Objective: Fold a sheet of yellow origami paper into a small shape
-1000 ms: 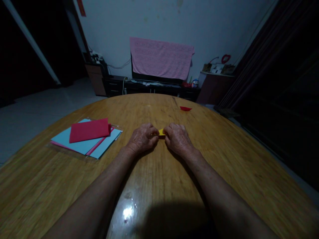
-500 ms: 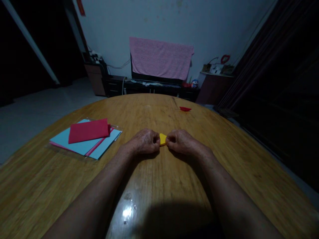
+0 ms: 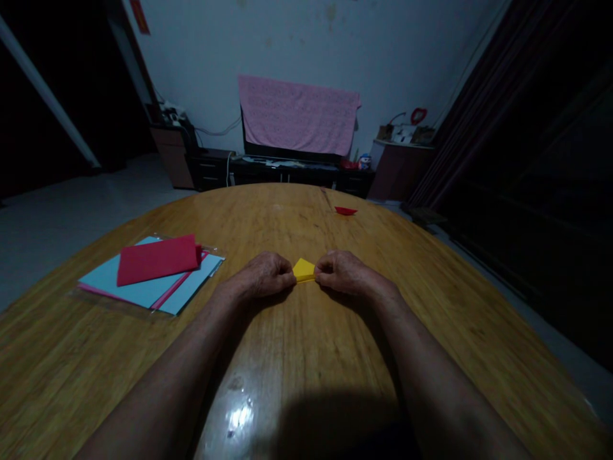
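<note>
While pinching a small yellow paper piece (image 3: pixel 304 270) from its two ends, both hands low over the table and nearly closed. Left hand (image 3: pixel 263 276) curled, its fingertips against the paper's left edge; right hand (image 3: pixel 345 273) curled the same way, fingertips against the right edge. Paper at the centre of the frame, between the hands, roughly trapezoid in outline; whether it touches the surface beneath, impossible to tell.

Below and around the hands, a rounded wooden table (image 3: pixel 306 217) with a bright glare spot near the bottom of the frame. Left of the hands and well apart from them, a clear plastic sleeve (image 3: pixel 96 301) lying flat, with light blue paper sheets (image 3: pixel 129 281) and a pink paper sheet (image 3: pixel 179 287) in a stack, a folded red paper (image 3: pixel 156 260) on top. Near the far edge of the table, up and to the right of the hands, a small red paper scrap (image 3: pixel 345 211).

Beyond the table, at top centre, a pink towel (image 3: pixel 297 115) draped over a television (image 3: pixel 287 155) on a low dark cabinet (image 3: pixel 282 174). Upper right, a side cabinet (image 3: pixel 400 172) beside a dark curtain (image 3: pixel 479 115).
</note>
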`<state>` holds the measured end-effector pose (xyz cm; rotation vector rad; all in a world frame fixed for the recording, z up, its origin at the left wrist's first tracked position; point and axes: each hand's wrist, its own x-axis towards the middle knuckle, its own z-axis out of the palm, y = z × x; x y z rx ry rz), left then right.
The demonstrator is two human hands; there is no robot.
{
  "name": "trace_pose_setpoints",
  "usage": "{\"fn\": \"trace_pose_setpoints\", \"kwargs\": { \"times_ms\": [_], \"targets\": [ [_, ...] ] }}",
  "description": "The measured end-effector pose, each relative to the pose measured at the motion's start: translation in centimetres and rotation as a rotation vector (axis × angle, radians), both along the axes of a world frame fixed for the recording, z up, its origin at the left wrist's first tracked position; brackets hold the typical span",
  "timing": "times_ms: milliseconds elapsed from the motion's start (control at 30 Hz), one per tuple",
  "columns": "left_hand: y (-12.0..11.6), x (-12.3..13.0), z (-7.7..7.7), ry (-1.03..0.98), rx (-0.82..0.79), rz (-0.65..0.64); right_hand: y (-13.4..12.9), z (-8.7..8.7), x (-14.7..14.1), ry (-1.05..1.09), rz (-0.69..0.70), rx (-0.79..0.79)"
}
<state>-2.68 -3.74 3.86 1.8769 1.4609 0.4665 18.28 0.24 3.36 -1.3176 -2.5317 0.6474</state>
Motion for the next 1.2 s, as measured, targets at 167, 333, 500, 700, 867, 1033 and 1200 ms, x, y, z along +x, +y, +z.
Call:
{"fn": "trace_pose_setpoints", "kwargs": {
  "times_ms": [167, 333, 500, 700, 867, 1033, 1200],
  "targets": [
    [0.0, -0.3, 0.0, 0.074, 0.038, -0.053, 0.3, -0.5, -0.1, -0.029, -0.02, 0.144],
    [0.4, -0.6, -0.4, 0.117, 0.058, -0.078, 0.3, -0.5, -0.5, -0.073, -0.03, 0.155],
    [0.4, -0.5, -0.6, 0.182, 0.08, -0.072, 0.4, -0.7, -0.7, -0.084, -0.05, 0.159],
    [0.0, -0.2, -0.1, 0.222, 0.129, -0.083, 0.4, -0.8, -1.2, -0.109, -0.096, 0.182],
    [0.1, -0.2, -0.3, 0.274, 0.199, -0.083, 0.0, -0.7, -1.7, -0.126, -0.131, 0.217],
    [0.4, -0.3, -0.9, 0.316, 0.269, -0.094, -0.7, -0.9, -1.9, -0.113, -0.157, 0.256],
    [0.1, -0.4, -0.3, 0.243, 0.143, -0.071, -0.7, -1.2, -1.8, -0.129, -0.164, 0.279]
  ]
}}
